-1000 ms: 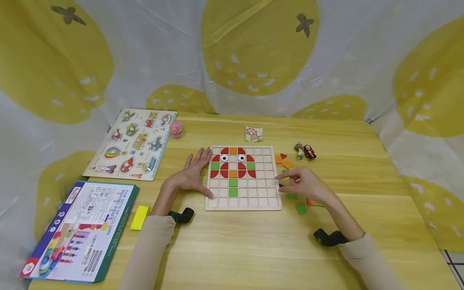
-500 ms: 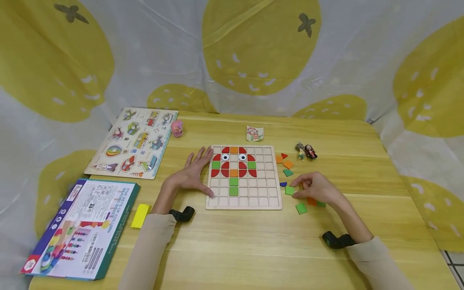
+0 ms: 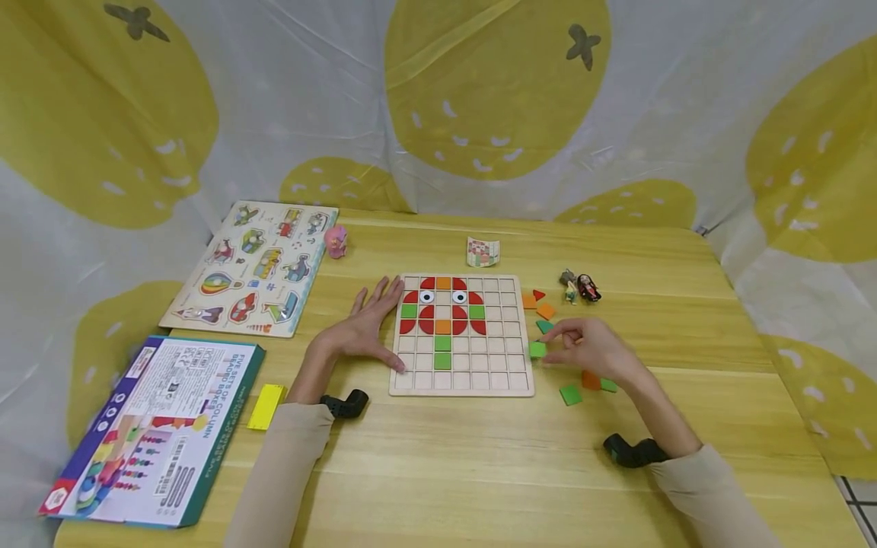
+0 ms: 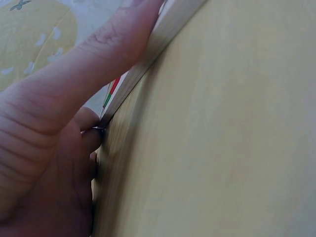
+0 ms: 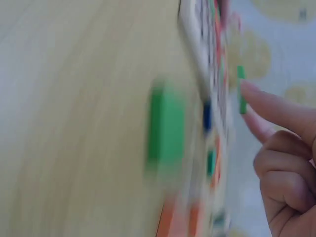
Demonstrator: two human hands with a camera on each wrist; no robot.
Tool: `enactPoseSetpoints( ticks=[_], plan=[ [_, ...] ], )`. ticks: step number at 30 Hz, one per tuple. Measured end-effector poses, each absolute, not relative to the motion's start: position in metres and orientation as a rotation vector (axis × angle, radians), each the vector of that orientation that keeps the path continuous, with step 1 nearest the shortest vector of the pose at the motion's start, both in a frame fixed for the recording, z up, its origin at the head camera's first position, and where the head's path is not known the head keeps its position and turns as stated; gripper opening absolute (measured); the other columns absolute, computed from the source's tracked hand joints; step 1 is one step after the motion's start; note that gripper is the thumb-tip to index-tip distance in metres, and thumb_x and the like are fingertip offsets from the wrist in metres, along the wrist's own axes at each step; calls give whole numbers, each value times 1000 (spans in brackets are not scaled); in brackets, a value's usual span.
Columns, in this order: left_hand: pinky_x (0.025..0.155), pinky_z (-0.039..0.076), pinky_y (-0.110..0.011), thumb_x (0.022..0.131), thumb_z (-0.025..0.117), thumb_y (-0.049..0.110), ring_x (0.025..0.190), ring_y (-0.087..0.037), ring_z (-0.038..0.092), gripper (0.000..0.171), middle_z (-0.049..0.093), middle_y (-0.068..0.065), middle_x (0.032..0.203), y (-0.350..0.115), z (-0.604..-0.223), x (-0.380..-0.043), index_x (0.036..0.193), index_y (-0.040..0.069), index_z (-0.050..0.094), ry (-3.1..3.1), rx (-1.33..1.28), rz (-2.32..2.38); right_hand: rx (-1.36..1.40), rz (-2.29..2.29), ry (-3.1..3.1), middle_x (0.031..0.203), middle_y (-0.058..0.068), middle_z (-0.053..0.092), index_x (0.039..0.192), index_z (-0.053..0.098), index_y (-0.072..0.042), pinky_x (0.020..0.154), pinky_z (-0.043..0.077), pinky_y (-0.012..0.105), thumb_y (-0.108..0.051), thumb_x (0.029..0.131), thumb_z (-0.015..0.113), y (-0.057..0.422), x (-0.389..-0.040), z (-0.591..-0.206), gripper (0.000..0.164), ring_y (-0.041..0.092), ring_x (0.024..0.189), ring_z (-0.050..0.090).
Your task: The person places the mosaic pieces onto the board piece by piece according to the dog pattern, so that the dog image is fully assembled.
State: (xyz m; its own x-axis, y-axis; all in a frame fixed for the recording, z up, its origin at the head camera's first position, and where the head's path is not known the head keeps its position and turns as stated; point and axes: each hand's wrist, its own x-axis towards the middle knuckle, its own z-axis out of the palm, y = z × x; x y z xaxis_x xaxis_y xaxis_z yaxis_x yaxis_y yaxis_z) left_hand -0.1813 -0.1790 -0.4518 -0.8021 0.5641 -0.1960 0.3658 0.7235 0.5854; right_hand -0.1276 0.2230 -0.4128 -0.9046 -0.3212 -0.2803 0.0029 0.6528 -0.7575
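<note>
A square wooden grid board (image 3: 496,364) lies mid-table, with red, orange and green tiles and two eye pieces set in its cells. My left hand (image 3: 363,331) rests with spread fingers along the board's left side, the thumb near its lower left corner. In the left wrist view the thumb lies against the board's side (image 4: 163,44). Between thumb and index finger, my right hand (image 3: 592,352) pinches a green square tile (image 3: 537,350) by the board's right edge. The right wrist view has this tile (image 5: 241,94) edge-on and raised off the table, with the other fingers curled in.
Right of the board lie loose orange tiles (image 3: 545,310), a red triangle (image 3: 539,294) and another green tile (image 3: 570,394). Small figurines (image 3: 587,288) and a pattern card (image 3: 483,252) sit farther back. A picture puzzle (image 3: 247,270), a box (image 3: 147,434) and a yellow ruler-like piece (image 3: 266,407) lie left.
My right hand drew back from the board's edge to the loose tiles, took a green square tile there, and has moved left with it toward the board. My left hand has stayed in place.
</note>
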Motion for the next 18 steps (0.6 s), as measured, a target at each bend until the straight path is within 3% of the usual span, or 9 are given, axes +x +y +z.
enactPoseSetpoints(
  ticks=[6, 10, 15, 18],
  plan=[
    [121, -12, -54, 54, 88, 58, 151, -27, -16, 144, -11, -5, 164, -180, -451, -181, 156, 11, -3, 2558, 722, 778, -278, -1150, 2433, 57, -4, 37, 90, 75, -18, 50, 25, 22, -24, 70, 86, 143, -122, -411, 24, 11, 55, 33],
    [120, -13, -55, 54, 88, 56, 151, -28, -16, 144, -10, -7, 164, -180, -452, -182, 156, 10, -3, 2563, 733, 786, -369, -1092, 2442, 53, -4, 40, 85, 75, -15, 50, 27, 21, -22, 67, 89, 103, -115, -419, 24, 11, 53, 37],
    [121, -13, -55, 54, 88, 56, 151, -28, -15, 145, -10, -7, 164, -179, -452, -182, 156, 10, -3, 2565, 736, 791, -402, -1049, 2528, 52, -3, 44, 80, 75, -16, 49, 26, 21, -22, 61, 92, 89, -111, -424, 26, 11, 52, 39],
    [121, -12, -54, 54, 88, 57, 151, -28, -15, 144, -11, -7, 164, -178, -452, -181, 156, 10, -3, 2566, 727, 785, -412, -1075, 2502, 52, -2, 41, 83, 76, -18, 49, 23, 21, -22, 63, 91, 91, -113, -426, 25, 12, 52, 37]
  ],
)
